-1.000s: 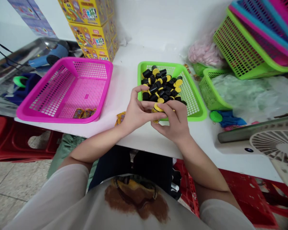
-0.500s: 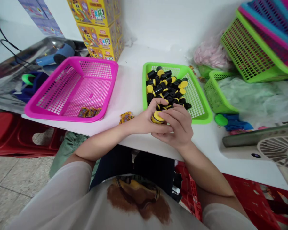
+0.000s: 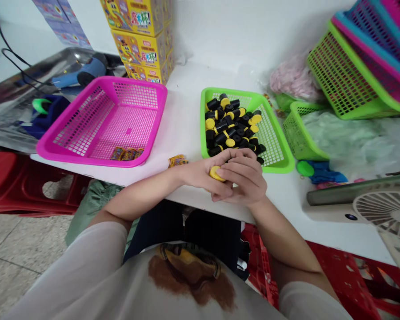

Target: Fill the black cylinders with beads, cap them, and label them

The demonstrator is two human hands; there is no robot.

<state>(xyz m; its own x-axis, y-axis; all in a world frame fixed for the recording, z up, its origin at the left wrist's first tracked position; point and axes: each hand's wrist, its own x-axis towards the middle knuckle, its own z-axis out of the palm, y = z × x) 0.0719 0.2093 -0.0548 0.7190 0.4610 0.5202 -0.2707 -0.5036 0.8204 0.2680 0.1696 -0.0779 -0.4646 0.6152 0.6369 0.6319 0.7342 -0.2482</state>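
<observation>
Both hands are closed together just in front of the green basket (image 3: 288, 155). My left hand (image 3: 205, 174) is wrapped round a small container with a yellow cap (image 3: 216, 173); only the cap shows. My right hand (image 3: 245, 178) curls over the same container from the right, its fingers overlapping the left hand and hiding the body. Inside the green basket lie many small black containers with yellow caps (image 3: 224, 126). To the left of my wrist, several printed sachets (image 3: 177, 160) lie on the white table (image 3: 183, 115).
A pink basket (image 3: 162, 115) on the left holds a few sachets (image 3: 128, 154). Yellow printed boxes (image 3: 142, 46) are stacked behind it. On the right are stacked baskets (image 3: 343, 75), a small green basket with plastic bags (image 3: 346, 131), and a fan (image 3: 386, 209).
My hands have closed more tightly round the yellow-capped container and lowered slightly. The right fingers now cover more of it. The whole view has shifted a little.
</observation>
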